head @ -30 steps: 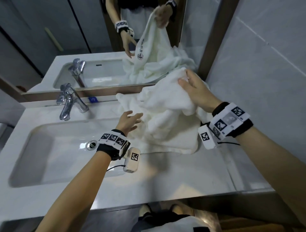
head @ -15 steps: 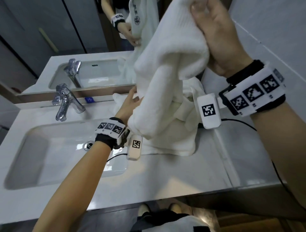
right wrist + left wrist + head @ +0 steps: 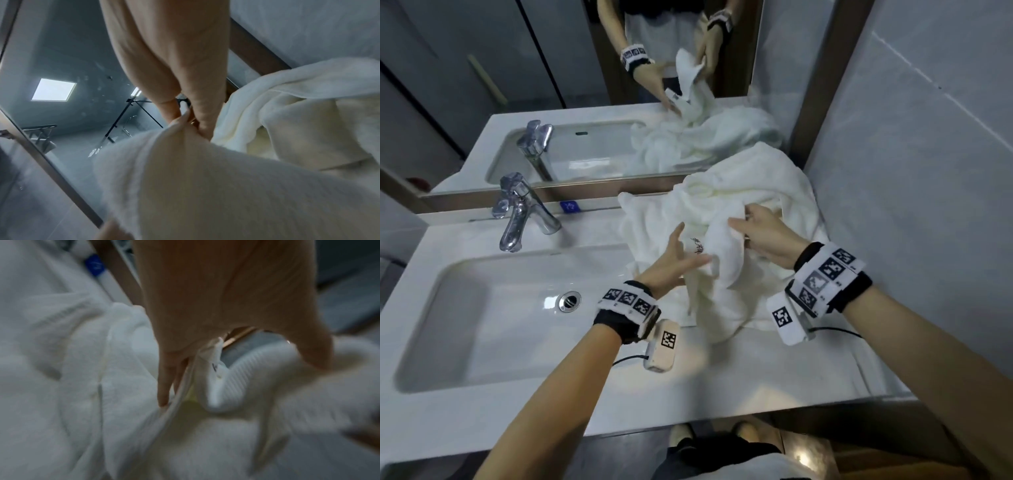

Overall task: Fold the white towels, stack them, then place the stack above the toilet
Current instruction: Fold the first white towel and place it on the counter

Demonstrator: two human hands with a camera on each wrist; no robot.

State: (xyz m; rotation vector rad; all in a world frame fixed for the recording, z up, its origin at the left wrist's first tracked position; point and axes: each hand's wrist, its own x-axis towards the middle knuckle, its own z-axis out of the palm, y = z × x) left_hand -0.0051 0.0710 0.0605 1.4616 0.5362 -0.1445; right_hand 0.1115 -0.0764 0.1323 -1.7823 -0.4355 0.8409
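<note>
A heap of white towels [image 3: 756,185] lies on the counter [image 3: 739,383] to the right of the sink. One towel [image 3: 722,246] with a dark printed mark is lifted slightly from the heap. My right hand [image 3: 743,221] pinches a fold of it at the top; the right wrist view shows thumb and fingers [image 3: 203,123] closed on the cloth [image 3: 205,186]. My left hand [image 3: 690,246] is spread beside the printed mark. Its straight fingers [image 3: 164,386] press into the folds of towel [image 3: 246,373], thumb apart. The toilet is out of sight.
The sink basin [image 3: 482,325] and a chrome faucet [image 3: 517,212] take up the counter's left half. A mirror [image 3: 585,85] stands behind, and a tiled wall [image 3: 911,171] closes the right side. The counter's front edge [image 3: 688,425] is near my body.
My right hand, which held the towel raised high half a second ago, has come back down to the heap with it. The left hand stays against the towel's left side.
</note>
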